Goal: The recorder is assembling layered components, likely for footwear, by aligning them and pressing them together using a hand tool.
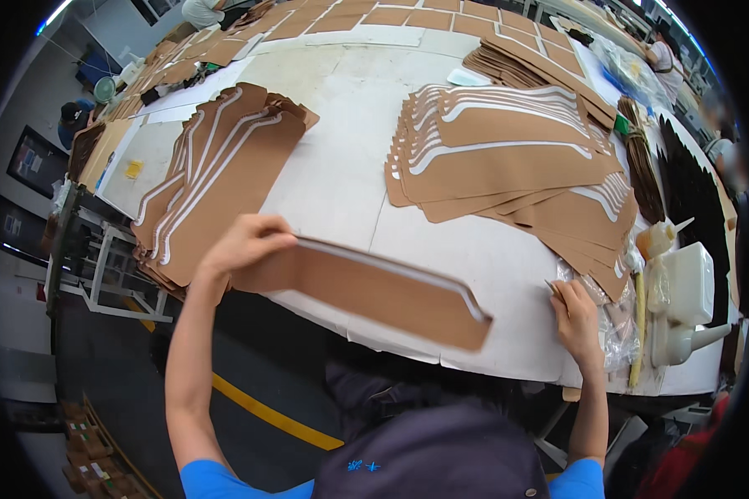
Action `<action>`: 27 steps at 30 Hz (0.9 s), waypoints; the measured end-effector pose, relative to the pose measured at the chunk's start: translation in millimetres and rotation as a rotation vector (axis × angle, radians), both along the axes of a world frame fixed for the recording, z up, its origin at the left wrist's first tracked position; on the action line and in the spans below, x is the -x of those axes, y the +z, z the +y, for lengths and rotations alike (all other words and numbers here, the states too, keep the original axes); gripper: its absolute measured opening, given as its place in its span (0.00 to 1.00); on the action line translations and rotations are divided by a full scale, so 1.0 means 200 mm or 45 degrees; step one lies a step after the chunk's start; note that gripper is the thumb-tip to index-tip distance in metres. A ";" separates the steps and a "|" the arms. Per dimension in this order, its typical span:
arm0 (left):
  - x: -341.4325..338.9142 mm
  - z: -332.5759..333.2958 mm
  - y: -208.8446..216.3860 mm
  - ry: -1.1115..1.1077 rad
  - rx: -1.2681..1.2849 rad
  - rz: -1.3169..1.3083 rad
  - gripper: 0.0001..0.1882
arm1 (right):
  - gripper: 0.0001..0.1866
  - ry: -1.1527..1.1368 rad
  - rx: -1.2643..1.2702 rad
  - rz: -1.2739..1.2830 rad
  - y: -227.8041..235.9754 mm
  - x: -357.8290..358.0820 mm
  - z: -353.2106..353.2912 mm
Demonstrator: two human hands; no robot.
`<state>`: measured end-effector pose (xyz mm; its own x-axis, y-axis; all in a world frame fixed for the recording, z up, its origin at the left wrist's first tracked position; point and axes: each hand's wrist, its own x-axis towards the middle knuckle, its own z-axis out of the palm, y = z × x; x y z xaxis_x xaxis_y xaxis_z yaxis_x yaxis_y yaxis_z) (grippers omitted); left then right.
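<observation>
My left hand [256, 241] pinches the upper left edge of a brown leather-like panel [366, 289], slightly blurred, with a white strip along its upper edge. The panel hangs tilted over the table's near edge, its right end lower. At the right, my right hand [576, 318] is closed around a small thin thing whose tip pokes out past the fingers; its kind is too small to tell. Left of the panel lies a fanned pile of brown panels [250, 158] with white strips. A larger overlapping pile of similar panels [508, 170] lies beyond my right hand.
A white table [333, 183] spans the view. By my right hand stand a white plastic bottle [686, 283], another spouted bottle [674, 343], a yellow stick [639, 333] and crumpled clear plastic [617, 337]. More brown pieces [383, 17] cover the far end. Other people work at the edges.
</observation>
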<state>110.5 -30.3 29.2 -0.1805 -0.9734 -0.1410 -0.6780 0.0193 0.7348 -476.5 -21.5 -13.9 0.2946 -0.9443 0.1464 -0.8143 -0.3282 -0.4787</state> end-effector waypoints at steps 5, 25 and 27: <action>-0.51 0.16 0.19 0.595 0.302 0.085 0.08 | 0.12 0.016 0.053 -0.140 -0.02 0.04 0.03; -0.65 0.19 0.04 0.707 -0.004 -1.015 0.18 | 0.05 0.522 0.788 0.207 -0.03 -0.40 -1.14; -0.44 0.13 0.07 0.589 0.424 -1.542 0.19 | 0.04 0.493 0.955 0.475 -0.05 -0.54 -1.31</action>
